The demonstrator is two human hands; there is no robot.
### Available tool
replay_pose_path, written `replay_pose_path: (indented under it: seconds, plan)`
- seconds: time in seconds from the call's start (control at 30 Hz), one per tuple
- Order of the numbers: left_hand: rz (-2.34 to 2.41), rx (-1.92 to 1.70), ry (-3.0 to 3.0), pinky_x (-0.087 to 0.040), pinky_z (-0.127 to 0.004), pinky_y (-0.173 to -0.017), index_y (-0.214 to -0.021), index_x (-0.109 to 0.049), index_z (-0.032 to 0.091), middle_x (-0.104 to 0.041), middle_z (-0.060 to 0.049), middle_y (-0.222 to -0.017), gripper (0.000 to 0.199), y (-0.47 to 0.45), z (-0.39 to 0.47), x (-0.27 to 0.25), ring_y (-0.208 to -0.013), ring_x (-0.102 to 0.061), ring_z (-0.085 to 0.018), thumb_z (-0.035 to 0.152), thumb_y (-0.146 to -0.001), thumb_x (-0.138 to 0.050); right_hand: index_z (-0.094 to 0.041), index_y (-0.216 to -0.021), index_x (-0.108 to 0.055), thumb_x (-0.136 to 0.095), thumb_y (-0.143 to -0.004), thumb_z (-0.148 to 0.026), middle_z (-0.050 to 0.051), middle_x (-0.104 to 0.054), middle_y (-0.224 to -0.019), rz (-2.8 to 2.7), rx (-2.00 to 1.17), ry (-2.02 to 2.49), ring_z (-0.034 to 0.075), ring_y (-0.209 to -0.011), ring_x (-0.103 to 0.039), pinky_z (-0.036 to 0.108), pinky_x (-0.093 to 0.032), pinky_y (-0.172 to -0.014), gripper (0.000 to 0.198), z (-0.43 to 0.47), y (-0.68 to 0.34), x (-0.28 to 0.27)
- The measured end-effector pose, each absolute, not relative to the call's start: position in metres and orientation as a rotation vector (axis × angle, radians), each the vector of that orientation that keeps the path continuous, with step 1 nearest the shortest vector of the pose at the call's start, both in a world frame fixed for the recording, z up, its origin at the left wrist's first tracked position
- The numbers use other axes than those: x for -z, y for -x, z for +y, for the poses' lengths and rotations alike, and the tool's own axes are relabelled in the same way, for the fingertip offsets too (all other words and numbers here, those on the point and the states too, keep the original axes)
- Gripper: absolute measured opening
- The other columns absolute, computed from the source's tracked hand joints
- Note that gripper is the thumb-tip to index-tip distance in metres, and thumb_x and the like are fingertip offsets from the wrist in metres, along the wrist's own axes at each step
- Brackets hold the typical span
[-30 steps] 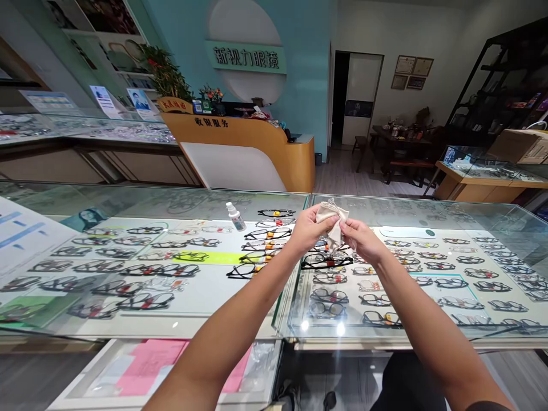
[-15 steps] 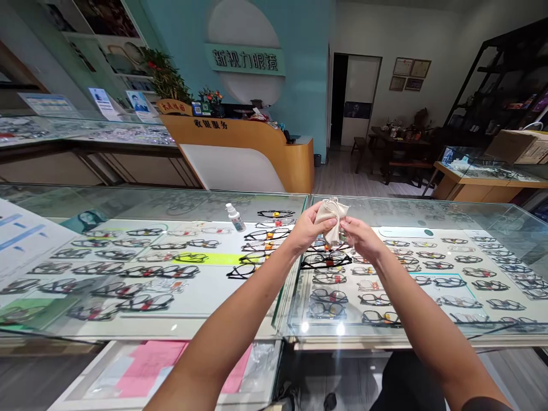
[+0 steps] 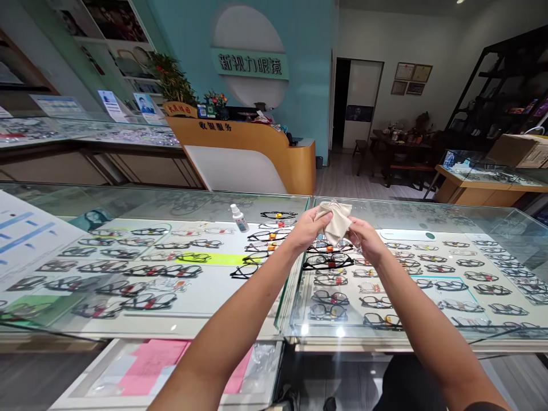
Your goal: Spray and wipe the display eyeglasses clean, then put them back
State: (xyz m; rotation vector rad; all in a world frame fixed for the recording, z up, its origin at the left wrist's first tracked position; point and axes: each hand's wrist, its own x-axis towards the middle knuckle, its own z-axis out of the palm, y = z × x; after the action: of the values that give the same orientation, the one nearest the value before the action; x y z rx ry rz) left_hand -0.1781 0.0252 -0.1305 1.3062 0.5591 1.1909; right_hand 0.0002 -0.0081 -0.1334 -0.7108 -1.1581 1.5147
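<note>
Above the glass display counter, my left hand (image 3: pixel 309 230) is closed, pinching a cream cleaning cloth (image 3: pixel 337 224) between thumb and fingers. The cloth is folded over, and its zigzag-cut edge hangs down. My right hand (image 3: pixel 367 237) is closed at the cloth's right side, on what look like thin clear eyeglasses (image 3: pixel 357 246). Cloth and fingers hide most of them. To the left of my hands, a white spray bottle (image 3: pixel 239 219) stands on the glass top. Rows of eyeglass frames (image 3: pixel 329 261) lie under the glass below my hands.
The glass counter (image 3: pixel 295 319) spans the front, with a seam between two cases. A white sheet (image 3: pixel 25 234) stands at the left. Below, an open drawer (image 3: pixel 103 371) holds pink papers. An orange service desk (image 3: pixel 248 134) and a cardboard box (image 3: pixel 520 149) are farther back.
The cloth has shifted in my fingers, from bunched up to more spread, its corner now hanging down. Both hands stay nearly in place. The view has tilted slightly.
</note>
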Motion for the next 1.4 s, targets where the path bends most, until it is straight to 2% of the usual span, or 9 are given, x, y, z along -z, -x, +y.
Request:
replay_pose_path:
  seconds: [0.13, 0.27, 0.4, 0.67, 0.93, 1.03, 1.2, 1.3, 1.4]
  plan:
    - [0.576, -1.21, -1.29, -0.054, -0.025, -0.073, -0.107, -0.073, 0.014, -0.076, -0.006, -0.094, 0.066, 0.174, 0.018, 0.128, -0.078, -0.068, -0.015, 0.051, -0.06, -0.102, -0.021, -0.092, -0.078, -0.093, -0.071, -0.056, 0.001, -0.077, -0.083, -1.233, -1.495, 0.705, 0.017, -0.081, -0.067, 0.029, -0.053, -0.078, 0.043, -0.01, 0.006, 0.14]
    - [0.665, -1.418, -1.261, -0.049, -0.022, -0.062, -0.088, -0.071, 0.013, -0.069, -0.001, -0.074, 0.062, 0.167, 0.014, 0.129, -0.065, -0.061, -0.011, 0.066, -0.065, -0.094, -0.023, -0.1, -0.08, -0.093, -0.07, -0.054, 0.003, -0.081, -0.095, -1.322, -1.429, 0.698, 0.022, -0.099, -0.071, 0.035, -0.054, -0.094, 0.045, -0.011, 0.022, 0.152]
    - [0.688, -1.445, -1.227, -0.045, -0.024, -0.052, -0.084, -0.07, 0.013, -0.065, 0.0, -0.062, 0.07, 0.163, 0.017, 0.133, -0.052, -0.056, -0.011, 0.082, -0.071, -0.08, -0.022, -0.093, -0.08, -0.093, -0.067, -0.062, 0.001, -0.078, -0.089, -1.345, -1.385, 0.743, 0.02, -0.09, -0.067, 0.035, -0.052, -0.093, 0.049, -0.008, 0.019, 0.151]
    - [0.679, -1.584, -1.02, -0.059, -0.03, -0.087, -0.106, -0.073, 0.017, -0.08, -0.006, -0.091, 0.082, 0.159, 0.026, 0.137, -0.091, -0.076, -0.02, 0.088, -0.067, -0.078, -0.023, -0.081, -0.076, -0.093, -0.069, -0.061, 0.001, -0.066, -0.096, -1.099, -1.15, 0.691, 0.014, -0.085, -0.058, 0.027, -0.049, -0.077, 0.043, -0.001, -0.018, 0.122]
    - [0.719, -1.126, -1.291, -0.051, -0.027, -0.061, -0.1, -0.074, 0.012, -0.072, -0.004, -0.078, 0.08, 0.145, 0.002, 0.149, -0.068, -0.063, -0.016, 0.087, -0.072, -0.075, -0.024, -0.083, -0.072, -0.091, -0.065, -0.061, 0.004, -0.07, -0.102, -0.96, -0.978, 0.721, 0.017, -0.091, -0.062, 0.028, -0.053, -0.077, 0.046, 0.004, -0.048, 0.106]
    - [0.637, -0.907, -1.488, -0.054, -0.03, -0.073, -0.105, -0.074, 0.014, -0.074, -0.007, -0.091, 0.072, 0.131, -0.017, 0.161, -0.08, -0.066, -0.019, 0.082, -0.08, -0.073, -0.024, -0.082, -0.071, -0.091, -0.066, -0.061, 0.004, -0.069, -0.102, -0.944, -0.925, 0.699, 0.016, -0.089, -0.062, 0.028, -0.052, -0.076, 0.045, -0.002, -0.056, 0.095]
    - [0.463, -0.578, -1.706, -0.056, -0.046, -0.1, -0.14, -0.061, 0.019, -0.071, -0.017, -0.126, 0.087, 0.114, -0.042, 0.18, -0.107, -0.072, -0.028, 0.065, -0.072, -0.09, -0.023, -0.081, -0.072, -0.089, -0.07, -0.061, 0.004, -0.068, -0.104, -1.032, -0.855, 0.702, 0.016, -0.092, -0.061, 0.027, -0.05, -0.077, 0.042, -0.014, -0.057, 0.078]
    - [0.591, -0.813, -1.97, -0.052, -0.048, -0.106, -0.124, -0.067, 0.02, -0.073, -0.016, -0.124, 0.053, 0.119, -0.041, 0.175, -0.113, -0.07, -0.028, 0.053, -0.085, -0.08, -0.024, -0.082, -0.073, -0.088, -0.072, -0.061, 0.004, -0.069, -0.098, -1.111, -0.898, 0.735, 0.019, -0.094, -0.062, 0.03, -0.051, -0.085, 0.042, -0.021, -0.054, 0.071]
    - [0.753, -1.24, -2.099, -0.053, -0.041, -0.092, -0.094, -0.065, 0.02, -0.074, -0.009, -0.098, 0.023, 0.133, -0.028, 0.155, -0.094, -0.069, -0.023, 0.042, -0.098, -0.06, -0.024, -0.077, -0.071, -0.088, -0.073, -0.064, 0.004, -0.071, -0.095, -1.235, -0.963, 0.74, 0.02, -0.098, -0.064, 0.033, -0.051, -0.094, 0.044, -0.027, -0.051, 0.063]
